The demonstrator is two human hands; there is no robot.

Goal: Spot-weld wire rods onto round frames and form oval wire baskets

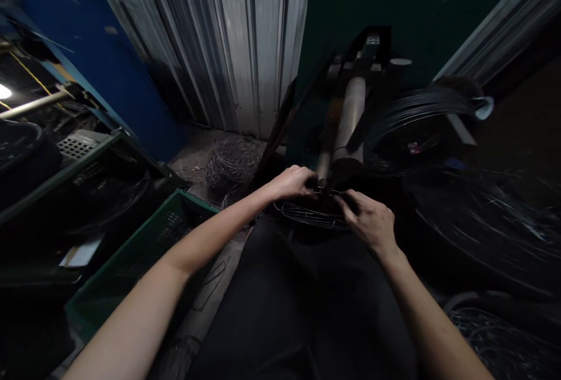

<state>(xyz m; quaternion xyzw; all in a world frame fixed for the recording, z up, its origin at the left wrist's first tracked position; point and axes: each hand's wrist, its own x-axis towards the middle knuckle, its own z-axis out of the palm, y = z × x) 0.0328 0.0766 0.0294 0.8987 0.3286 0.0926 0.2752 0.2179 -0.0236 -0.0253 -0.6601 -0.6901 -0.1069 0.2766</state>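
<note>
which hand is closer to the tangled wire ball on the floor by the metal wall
Left. The left hand holds the left end of the wire bundle, just right of the wire ball; the right hand holds its other end, farther away.

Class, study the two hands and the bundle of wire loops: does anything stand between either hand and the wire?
Nothing visible does. The left hand closes on the wire bundle at its left end, the right hand at its right end; both touch it. The metal roller rises just behind the bundle, not between.
</note>
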